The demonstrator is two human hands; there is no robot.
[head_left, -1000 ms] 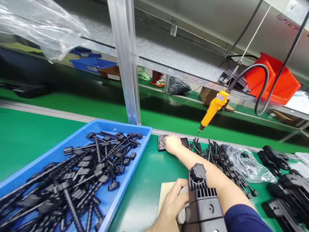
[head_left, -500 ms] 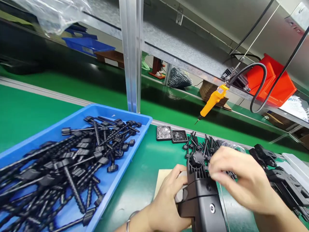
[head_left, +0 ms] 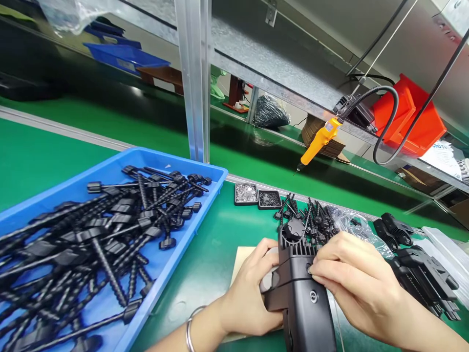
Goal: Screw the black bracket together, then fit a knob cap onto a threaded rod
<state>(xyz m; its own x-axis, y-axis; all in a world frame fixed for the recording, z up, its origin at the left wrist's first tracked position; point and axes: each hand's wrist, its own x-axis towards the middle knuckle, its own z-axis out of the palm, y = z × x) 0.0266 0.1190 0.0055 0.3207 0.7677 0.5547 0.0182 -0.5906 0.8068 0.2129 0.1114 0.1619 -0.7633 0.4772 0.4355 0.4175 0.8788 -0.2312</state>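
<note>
A black device housing (head_left: 309, 313) with a ribbed top and a round black knob (head_left: 294, 229) stands over a beige board (head_left: 240, 259). My left hand (head_left: 252, 291) is wrapped round its left side, at a grey part (head_left: 270, 278). The fingertips of my right hand (head_left: 353, 283) are pinched together at a hole in the upper right of the housing's face; whatever they hold is too small to make out. Below that hole sits a silver screw (head_left: 313, 296).
A blue tray (head_left: 183, 254) of black threaded knobs fills the left. Two small boxes of screws (head_left: 246, 194), more knobs (head_left: 318, 220) and black parts (head_left: 425, 278) lie behind and right. An orange electric screwdriver (head_left: 319, 143) hangs above; a metal post (head_left: 196, 83) stands behind the tray.
My right hand has moved down from beside the ribbed top, and its fingertips now meet the housing at the hole. The view has shifted slightly; my left hand keeps its hold.
</note>
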